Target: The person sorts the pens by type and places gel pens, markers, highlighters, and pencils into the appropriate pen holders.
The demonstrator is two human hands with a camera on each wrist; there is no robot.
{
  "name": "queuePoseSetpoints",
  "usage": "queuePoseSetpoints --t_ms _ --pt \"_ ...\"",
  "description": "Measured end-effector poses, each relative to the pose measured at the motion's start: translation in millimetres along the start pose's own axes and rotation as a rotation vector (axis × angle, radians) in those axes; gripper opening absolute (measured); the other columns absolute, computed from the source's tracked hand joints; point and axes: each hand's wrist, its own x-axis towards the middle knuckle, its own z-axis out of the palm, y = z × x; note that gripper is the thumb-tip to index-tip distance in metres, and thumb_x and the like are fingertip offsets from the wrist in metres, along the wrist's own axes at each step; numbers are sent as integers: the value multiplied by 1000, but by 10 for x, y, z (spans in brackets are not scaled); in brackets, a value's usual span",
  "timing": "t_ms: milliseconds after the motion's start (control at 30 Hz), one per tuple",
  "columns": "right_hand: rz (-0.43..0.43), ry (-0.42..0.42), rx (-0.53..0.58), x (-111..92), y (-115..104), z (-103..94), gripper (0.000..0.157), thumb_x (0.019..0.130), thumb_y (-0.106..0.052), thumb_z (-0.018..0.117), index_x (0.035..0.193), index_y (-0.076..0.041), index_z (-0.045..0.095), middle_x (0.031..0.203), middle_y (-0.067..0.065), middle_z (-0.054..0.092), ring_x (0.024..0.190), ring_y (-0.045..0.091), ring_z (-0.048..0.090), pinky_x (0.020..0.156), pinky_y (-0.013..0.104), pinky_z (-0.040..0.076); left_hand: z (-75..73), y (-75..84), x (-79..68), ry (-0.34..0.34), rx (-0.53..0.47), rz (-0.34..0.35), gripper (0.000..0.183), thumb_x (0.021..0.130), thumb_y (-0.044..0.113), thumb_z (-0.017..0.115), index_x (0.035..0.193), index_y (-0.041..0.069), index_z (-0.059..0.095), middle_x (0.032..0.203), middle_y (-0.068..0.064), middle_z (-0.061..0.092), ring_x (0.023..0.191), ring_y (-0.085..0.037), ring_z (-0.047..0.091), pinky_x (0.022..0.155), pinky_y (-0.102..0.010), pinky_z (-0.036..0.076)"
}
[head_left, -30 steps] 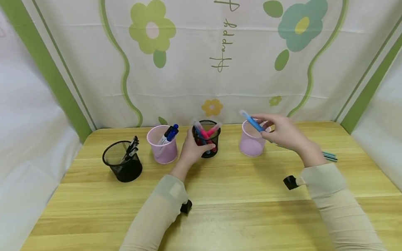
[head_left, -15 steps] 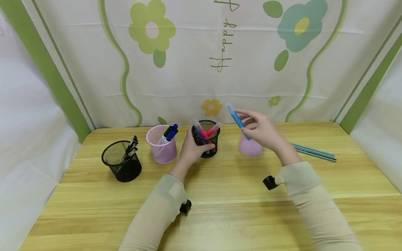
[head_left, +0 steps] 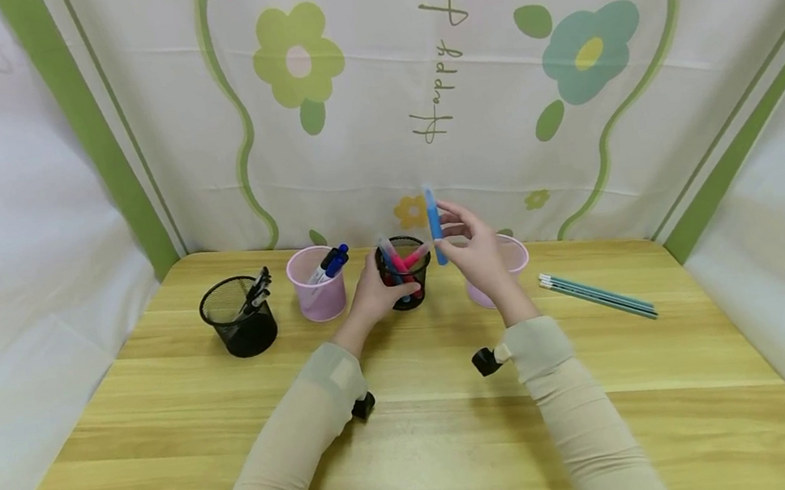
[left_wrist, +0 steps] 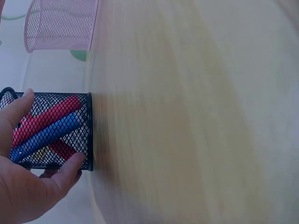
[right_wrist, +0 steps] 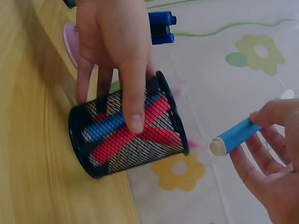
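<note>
Right hand (head_left: 478, 255) moves left w/ blue marker (head_left: 435, 225), pinching its middle; light, stiff. Left hand (head_left: 373, 290) grips black cup (head_left: 406, 272).

Bright even light, soft shadows; wrist views motion-blurred, head view edges warped.

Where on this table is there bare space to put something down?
The whole near half of the table is bare wood, apart from the two sleeves. A smaller patch lies beyond the pencils. The back row is crowded: black mesh cup, pink cup, and both hands.
</note>
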Motion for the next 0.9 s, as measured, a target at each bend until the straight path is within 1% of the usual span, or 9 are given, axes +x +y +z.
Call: queuePoseSetpoints --t_ms 100,200,267,300,367,533,567,800,900 --pt "-2 47 62 22 37 99 59 97 7 63 152 -4 46 135 21 53 120 34 57 96 37 54 2 -8 5 6 7 -7 99 88 24 85 159 2 20 154 -21 41 143 -36 39 118 -48 34" --pt "3 105 118 50 85 190 58 96 7 64 151 -1 45 133 20 53 118 32 58 92 31 54 5 -7 11 8 2 -6 98 88 24 85 158 2 21 153 -21 41 142 -36 40 117 -48 35" --pt "7 125 141 59 126 235 57 96 7 64 150 0 45 131 19 53 117 31 58 90 28 54 7 -4 11 10 -1 -2 97 88 23 85 158 1 21 152 -22 42 142 -36 40 117 -48 35" --pt "12 130 141 63 149 252 57 96 7 64 149 1 45 130 18 54 117 32 58 89 26 54 9 -3 11 9 -2 -1 97 88 23 85 157 1 22 152 -22 42 141 -36 41 117 -48 35" --pt "23 132 127 56 176 278 55 96 6 64 148 3 46 130 19 54 118 33 58 91 29 54 11 -3 9 11 0 -4 97 88 24 85 157 1 22 152 -22 42 142 -36 41 117 -47 35" --pt "45 126 64 25 232 330 51 96 7 64 144 7 48 129 22 55 118 37 57 100 45 52 17 -13 15 10 2 -20 101 88 24 85 160 2 18 155 -21 40 143 -35 39 118 -47 34" --pt "46 125 48 21 244 341 50 96 7 64 144 7 49 128 22 56 118 37 57 101 46 52 18 -17 18 9 1 -20 101 88 24 85 160 2 17 156 -21 39 143 -35 39 118 -47 34" --pt "13 117 -17 0 309 375 42 97 5 65 138 1 58 122 24 59 111 33 61 96 45 55 19 -16 17 16 8 6 101 87 24 86 160 1 19 156 -21 39 143 -36 39 118 -49 33" --pt "-1 114 -8 -10 320 372 39 96 5 66 135 2 61 121 27 59 108 33 62 95 43 55 18 -17 17 18 -5 22 83 86 21 86 147 1 33 145 -22 47 137 -36 45 115 -48 37"
